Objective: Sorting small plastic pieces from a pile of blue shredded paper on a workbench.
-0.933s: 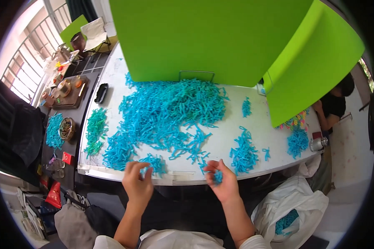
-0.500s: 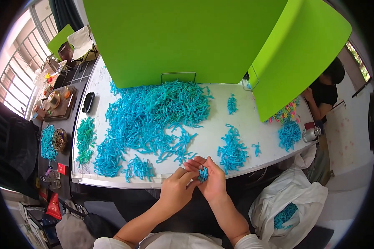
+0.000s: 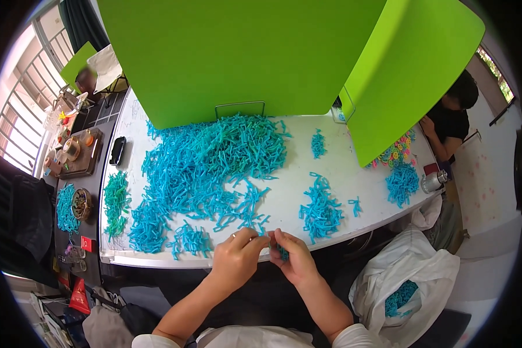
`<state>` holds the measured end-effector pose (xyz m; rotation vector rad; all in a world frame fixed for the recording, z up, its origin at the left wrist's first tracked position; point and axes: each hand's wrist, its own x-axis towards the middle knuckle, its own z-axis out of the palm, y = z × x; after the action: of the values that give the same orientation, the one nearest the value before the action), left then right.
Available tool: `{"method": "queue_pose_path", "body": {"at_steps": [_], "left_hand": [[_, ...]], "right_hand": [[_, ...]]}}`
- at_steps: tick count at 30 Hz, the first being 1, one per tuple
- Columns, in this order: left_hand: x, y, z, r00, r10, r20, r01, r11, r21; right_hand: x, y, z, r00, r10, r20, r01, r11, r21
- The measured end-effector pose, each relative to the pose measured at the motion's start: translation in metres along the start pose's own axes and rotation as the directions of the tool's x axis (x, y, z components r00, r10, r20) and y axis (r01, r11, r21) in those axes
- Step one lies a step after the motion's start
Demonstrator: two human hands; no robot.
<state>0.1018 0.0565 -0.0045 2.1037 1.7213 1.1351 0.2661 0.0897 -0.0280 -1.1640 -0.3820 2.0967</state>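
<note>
Blue pieces handled at the near edge of the white surface (image 3: 354, 145)

A small blue piece (image 3: 283, 252) is pinched between both hands at the near edge; the left hand (image 3: 238, 260) grip is closed on it; the right hand (image 3: 294, 258) grip is clamped on it too; the large blue pile (image 3: 214, 168) is spread beyond; a smaller heap (image 3: 322, 209) is seen to the right.

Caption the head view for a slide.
Both hands, left hand and right hand, pinch small blue plastic pieces at the white table edge.
</note>
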Motion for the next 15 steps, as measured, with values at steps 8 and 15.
{"method": "queue_pose_path", "body": {"at_steps": [8, 15], "left_hand": [[0.046, -0.004, 0.042, 0.938, -0.243, 0.247, 0.318, 0.887, -0.335], [0.074, 0.001, 0.114, 0.946, -0.076, 0.314, 0.043, 0.993, 0.111]], "right_hand": [[0.005, -0.017, -0.048, 0.987, -0.137, 0.088, 0.120, 0.978, 0.171], [-0.013, -0.056, -0.074, 0.914, -0.399, -0.075, 0.405, 0.880, 0.246]]}}
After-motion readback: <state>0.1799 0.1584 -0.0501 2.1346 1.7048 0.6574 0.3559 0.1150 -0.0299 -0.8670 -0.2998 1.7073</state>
